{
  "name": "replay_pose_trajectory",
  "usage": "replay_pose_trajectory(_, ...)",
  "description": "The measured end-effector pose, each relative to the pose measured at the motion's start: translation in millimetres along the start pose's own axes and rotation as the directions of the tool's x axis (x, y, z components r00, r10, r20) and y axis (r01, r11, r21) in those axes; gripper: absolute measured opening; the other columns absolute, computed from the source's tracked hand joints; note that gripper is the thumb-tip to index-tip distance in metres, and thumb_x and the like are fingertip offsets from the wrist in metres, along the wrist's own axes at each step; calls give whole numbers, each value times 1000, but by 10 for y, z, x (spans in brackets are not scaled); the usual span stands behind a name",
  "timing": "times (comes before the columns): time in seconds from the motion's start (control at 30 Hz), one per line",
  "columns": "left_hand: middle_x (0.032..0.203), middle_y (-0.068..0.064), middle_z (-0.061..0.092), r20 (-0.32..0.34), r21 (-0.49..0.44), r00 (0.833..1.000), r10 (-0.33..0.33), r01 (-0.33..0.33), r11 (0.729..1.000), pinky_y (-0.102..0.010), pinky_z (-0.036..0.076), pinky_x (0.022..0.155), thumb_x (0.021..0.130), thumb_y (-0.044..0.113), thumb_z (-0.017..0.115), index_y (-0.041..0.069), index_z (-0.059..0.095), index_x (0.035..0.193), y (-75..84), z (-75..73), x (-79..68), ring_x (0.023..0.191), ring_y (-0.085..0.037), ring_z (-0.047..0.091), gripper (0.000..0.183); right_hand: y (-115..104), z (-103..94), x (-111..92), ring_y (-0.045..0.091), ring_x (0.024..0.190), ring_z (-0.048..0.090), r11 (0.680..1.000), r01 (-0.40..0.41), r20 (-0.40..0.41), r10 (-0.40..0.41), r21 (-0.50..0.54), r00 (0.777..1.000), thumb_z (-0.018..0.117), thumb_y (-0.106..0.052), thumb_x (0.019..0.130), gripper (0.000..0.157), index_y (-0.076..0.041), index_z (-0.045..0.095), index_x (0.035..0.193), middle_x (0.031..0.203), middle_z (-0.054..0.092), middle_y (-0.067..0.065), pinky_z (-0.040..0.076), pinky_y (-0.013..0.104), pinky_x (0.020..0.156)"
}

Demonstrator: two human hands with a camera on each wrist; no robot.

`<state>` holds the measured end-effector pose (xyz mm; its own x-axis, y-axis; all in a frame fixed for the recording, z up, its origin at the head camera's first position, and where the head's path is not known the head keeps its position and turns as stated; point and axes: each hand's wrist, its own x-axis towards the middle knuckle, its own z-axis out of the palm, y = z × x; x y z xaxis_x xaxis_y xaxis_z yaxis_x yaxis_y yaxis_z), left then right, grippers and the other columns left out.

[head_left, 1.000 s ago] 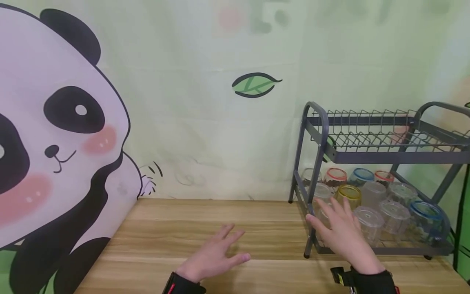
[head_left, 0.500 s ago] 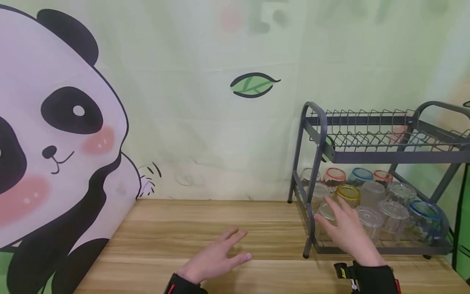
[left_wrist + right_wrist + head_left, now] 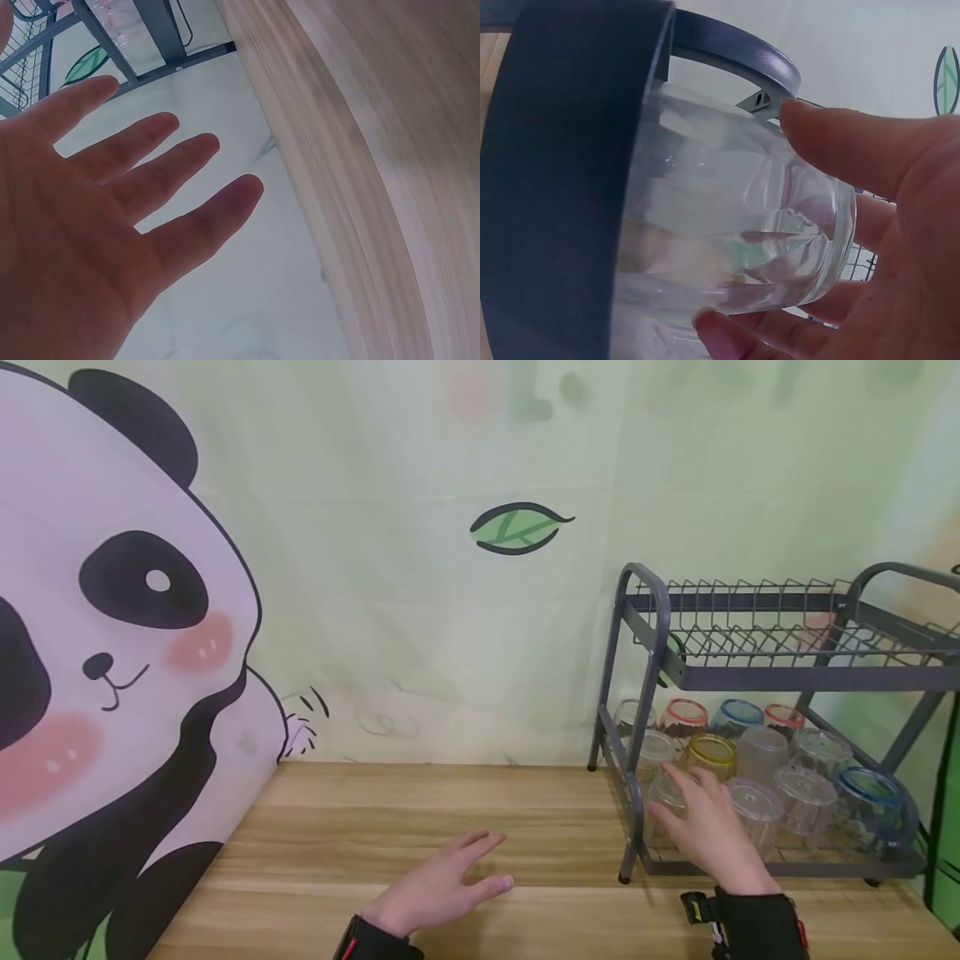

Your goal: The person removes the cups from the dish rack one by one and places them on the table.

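Note:
In the head view, my right hand point(image 3: 712, 835) is at the front left of the lower rack shelf, around an upside-down clear glass point(image 3: 735, 202). Its thumb lies along one side of the glass near the base, and the fingers curl round the other side. Whether every fingertip touches cannot be told. My left hand point(image 3: 438, 881) hovers over the wooden table, fingers spread and holding nothing. The left wrist view shows that palm and its straight fingers point(image 3: 172, 172). Behind the right hand stands a yellow glass point(image 3: 711, 756), partly hidden by its fingers.
A dark two-tier dish rack point(image 3: 810, 678) stands at the table's right, its upper wire tier above the glasses. Several upturned glasses crowd the lower shelf, including a blue-rimmed glass point(image 3: 870, 797) and a clear glass point(image 3: 753, 810). A panda-printed cloth point(image 3: 420, 635) hangs behind the wooden table point(image 3: 315, 843).
My right hand has moved slightly right and its fingers have drawn in around the front-left clear glass. The left hand has barely moved.

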<state>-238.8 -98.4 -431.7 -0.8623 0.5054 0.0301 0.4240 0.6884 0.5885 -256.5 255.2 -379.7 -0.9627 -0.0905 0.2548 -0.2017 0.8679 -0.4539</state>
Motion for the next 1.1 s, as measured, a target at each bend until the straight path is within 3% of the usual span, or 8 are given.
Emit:
replay_pose_trajectory(0.3, 153, -12, 35, 10, 8, 1000, 13, -13, 1000, -58, 38, 102, 92, 69, 43, 23, 41, 150, 18, -12, 14, 136, -35, 38, 74, -57, -27, -10, 57, 118, 36, 1000, 18, -91, -18, -3, 996, 71, -19, 90, 64, 6, 43, 141, 129, 37, 40, 36, 67, 90)
replay_pose_trajectory(0.57, 153, -13, 35, -6, -9, 1000, 6, -6, 1000, -58, 36, 104, 92, 70, 43, 22, 41, 150, 37, -35, 5, 136, -34, 37, 75, -130, -131, -60, 55, 116, 36, 1000, 2, -142, -3, -6, 990, 72, -21, 89, 66, 8, 42, 140, 127, 37, 40, 36, 66, 89)
replay_pose_trajectory(0.83, 152, -14, 37, -29, -1, 999, 15, -15, 1000, -57, 36, 105, 93, 69, 40, 21, 42, 149, 39, -29, 6, 135, -34, 39, 74, -203, -305, -157, 58, 121, 29, 999, -47, -146, 49, 19, 988, 67, -26, 94, 71, 4, 34, 148, 136, 26, 42, 35, 68, 89)
replay_pose_trajectory(1.1, 151, -14, 38, -52, -39, 999, 18, -20, 999, -57, 36, 104, 95, 66, 41, 20, 44, 148, 5, -37, 28, 134, -35, 40, 71, -321, -414, -259, 57, 119, 34, 998, -48, -237, 58, 48, 970, 67, -28, 94, 71, -3, 32, 151, 137, 27, 40, 36, 68, 88)
